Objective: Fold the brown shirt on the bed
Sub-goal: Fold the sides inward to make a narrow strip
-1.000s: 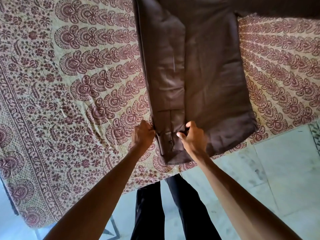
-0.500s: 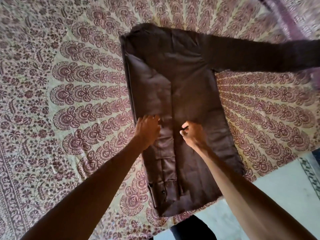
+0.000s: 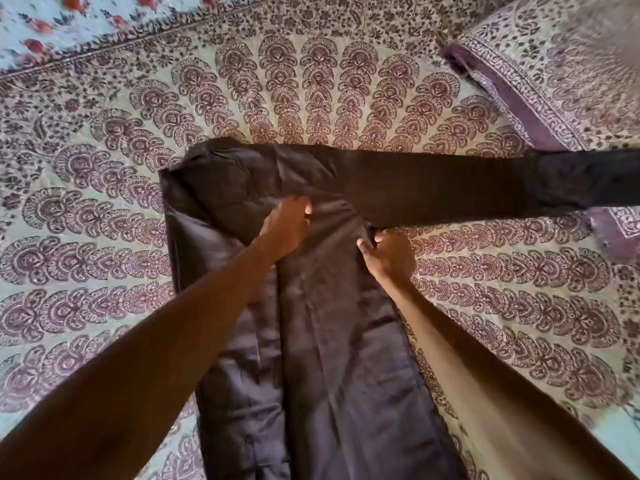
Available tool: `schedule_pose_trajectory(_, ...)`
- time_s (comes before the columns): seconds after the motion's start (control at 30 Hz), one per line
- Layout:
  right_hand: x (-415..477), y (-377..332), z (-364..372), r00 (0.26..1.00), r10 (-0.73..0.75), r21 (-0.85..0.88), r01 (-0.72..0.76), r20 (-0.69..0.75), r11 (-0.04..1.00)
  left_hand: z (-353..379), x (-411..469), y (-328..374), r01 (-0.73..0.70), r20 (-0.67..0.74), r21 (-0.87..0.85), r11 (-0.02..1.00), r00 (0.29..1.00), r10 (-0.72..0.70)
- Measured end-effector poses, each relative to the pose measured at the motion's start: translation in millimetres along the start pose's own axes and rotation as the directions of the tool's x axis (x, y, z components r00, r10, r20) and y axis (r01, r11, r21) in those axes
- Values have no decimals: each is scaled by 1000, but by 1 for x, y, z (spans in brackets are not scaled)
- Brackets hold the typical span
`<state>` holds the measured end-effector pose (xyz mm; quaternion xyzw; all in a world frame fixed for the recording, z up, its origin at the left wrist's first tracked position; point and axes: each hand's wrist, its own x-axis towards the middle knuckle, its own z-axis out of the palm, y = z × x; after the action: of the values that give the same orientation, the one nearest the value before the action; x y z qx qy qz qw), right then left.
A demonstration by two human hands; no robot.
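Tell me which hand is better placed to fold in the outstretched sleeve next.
Probably the right hand: it grips the brown shirt at the base of the sleeve. The left hand rests on the shirt's middle.

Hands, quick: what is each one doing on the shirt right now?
Left hand: closed, gripping a bunched fold of the brown shirt.
Right hand: closed, pinching the shirt's edge just below the sleeve.

The brown shirt lies flat and lengthwise on the patterned bed, running from under both forearms up past the hands. Its side below the left hand is folded inward over the body. From the right hand, one sleeve stretches straight out rightward. The cloth puckers at the left fingers.
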<state>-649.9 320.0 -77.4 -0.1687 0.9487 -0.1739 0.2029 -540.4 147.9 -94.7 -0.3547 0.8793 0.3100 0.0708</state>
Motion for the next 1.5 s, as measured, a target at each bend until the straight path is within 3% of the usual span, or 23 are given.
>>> schedule_pose_trajectory(0.07,16,4,4,1000,9,3,-9,2,1000,-6,35,13,-39,-57,72,997,997,43)
schedule_pose_trajectory(0.17,31,13,9,998,-39,4,39,48,999,-20,85,34,13,-159,196,981,987,19)
schedule_pose_trajectory(0.33,42,24,18,991,-118,187,103,67,977,-27,164,31,-20,-30,250,968,999,28)
schedule_pose_trajectory(0.47,33,23,27,998,-40,384,22,39,923,-41,170,30,-70,49,300,951,997,58)
schedule_pose_trajectory(0.6,5,-4,26,998,-42,516,17,37,856,-62,172,15,-81,-38,390,917,994,104)
schedule_pose_trajectory(0.7,-22,-29,39,976,-135,551,18,173,834,-73,175,-28,-39,-59,364,931,996,64)
schedule_pose_trajectory(0.87,-60,-62,78,923,-220,534,18,317,845,-91,163,-94,104,-100,259,960,992,-80)
schedule_pose_trajectory(1.0,-77,-80,101,917,-273,508,94,292,856,-92,150,-126,129,-126,213,969,987,-104)
schedule_pose_trajectory(1.13,-84,-85,105,899,-329,337,226,288,914,-88,128,-133,114,-156,124,986,983,-94)
schedule_pose_trajectory(1.23,-95,-77,101,904,-338,219,286,263,933,-84,96,-120,95,-270,31,995,959,-83)
schedule_pose_trajectory(1.33,-114,-57,98,897,-344,176,304,277,936,-71,46,-91,110,-436,-83,990,890,-135)
schedule_pose_trajectory(1.5,-157,-21,93,887,-392,14,401,244,916,-24,-41,-63,-11,-264,-226,974,963,-50)
